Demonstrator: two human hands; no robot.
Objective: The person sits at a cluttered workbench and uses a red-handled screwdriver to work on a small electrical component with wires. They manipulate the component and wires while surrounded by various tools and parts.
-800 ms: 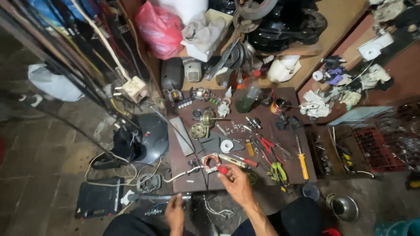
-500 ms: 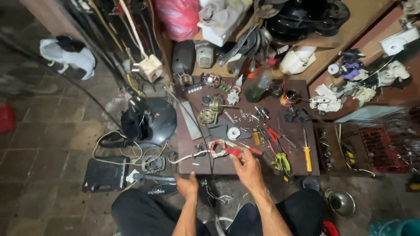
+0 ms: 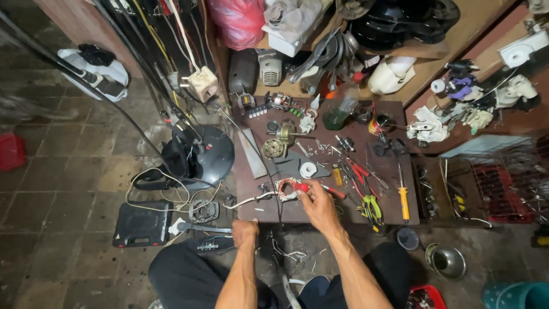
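Observation:
My right hand (image 3: 318,205) is closed around a red-handled tool (image 3: 336,193), and the tool's tip rests on a small wound coil part (image 3: 286,189) with red and white wires. This happens at the front of a low brown work table (image 3: 251,191). A white cable (image 3: 247,201) runs left from the coil. My left hand (image 3: 245,231) is a fist at the table's front edge; nothing shows inside it. My knees in dark trousers are below the table.
The table carries a small motor (image 3: 275,146), a white tape roll (image 3: 308,169), pliers (image 3: 370,207), a yellow screwdriver (image 3: 403,197) and a green bottle (image 3: 336,116). A black fan base (image 3: 207,153) and a black case (image 3: 140,224) lie on the floor to the left. Cluttered shelves stand behind.
My left hand has risen from the floor area to the table's front edge. My right hand stays at the coil with the red-handled tool. The view has shifted closer.

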